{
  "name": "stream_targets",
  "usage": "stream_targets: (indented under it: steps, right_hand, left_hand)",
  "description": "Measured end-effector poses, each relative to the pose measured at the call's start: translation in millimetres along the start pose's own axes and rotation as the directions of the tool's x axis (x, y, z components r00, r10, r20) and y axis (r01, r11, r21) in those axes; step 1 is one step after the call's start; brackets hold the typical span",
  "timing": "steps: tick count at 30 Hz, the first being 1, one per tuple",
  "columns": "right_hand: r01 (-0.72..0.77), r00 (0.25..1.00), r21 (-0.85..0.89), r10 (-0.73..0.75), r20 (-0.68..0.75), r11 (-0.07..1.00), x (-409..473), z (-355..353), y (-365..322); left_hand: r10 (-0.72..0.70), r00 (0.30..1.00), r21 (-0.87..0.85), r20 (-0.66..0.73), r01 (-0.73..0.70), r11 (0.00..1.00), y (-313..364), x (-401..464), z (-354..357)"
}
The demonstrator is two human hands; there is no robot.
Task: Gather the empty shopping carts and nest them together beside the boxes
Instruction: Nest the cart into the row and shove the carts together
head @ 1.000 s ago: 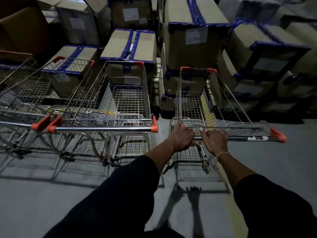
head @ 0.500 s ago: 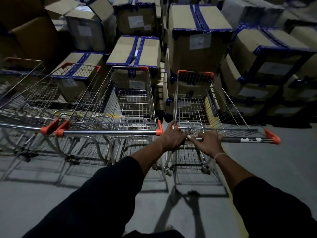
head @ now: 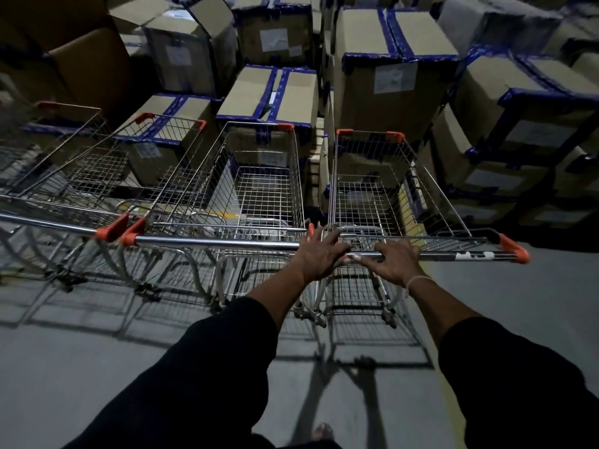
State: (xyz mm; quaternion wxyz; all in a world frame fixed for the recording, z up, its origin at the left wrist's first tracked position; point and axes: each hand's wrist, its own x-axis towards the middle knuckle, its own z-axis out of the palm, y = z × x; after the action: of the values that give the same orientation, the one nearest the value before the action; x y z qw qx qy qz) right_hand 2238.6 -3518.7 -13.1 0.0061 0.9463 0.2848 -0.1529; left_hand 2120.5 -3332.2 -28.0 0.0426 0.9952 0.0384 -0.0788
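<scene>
Several empty wire shopping carts with orange corner caps stand side by side, noses against stacked cardboard boxes (head: 389, 76) sealed with blue tape. The rightmost cart (head: 366, 196) is the one I hold. Its steel handle (head: 453, 255) runs to the right, ending in an orange cap. My left hand (head: 324, 251) rests on the handle's left end with its fingers spread forward. Next to it my right hand (head: 393, 260) curls its fingers over the bar. The middle cart (head: 259, 189) stands close on the left, its handle (head: 210, 243) almost level with mine.
Two more carts (head: 129, 163) stand further left, partly overlapping in the dim light. Boxes fill the whole back and the right side (head: 518, 124). Grey concrete floor (head: 97, 367) lies behind the carts, and a yellow line (head: 405, 205) shows under the right cart.
The right cart has rolled forward toward the boxes and drawn level with the middle cart. My left hand's fingers have spread out from their tighter hold.
</scene>
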Motion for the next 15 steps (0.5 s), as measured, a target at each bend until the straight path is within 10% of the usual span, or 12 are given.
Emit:
stream_targets:
  steps: [15]
  right_hand:
    - [-0.026,0.998,0.066,0.029,-0.050,0.997,-20.1,4.5,-15.4]
  left_hand:
    - [0.048,0.989,-0.076,-0.139,-0.059,0.995,-14.3,-2.2,21.0]
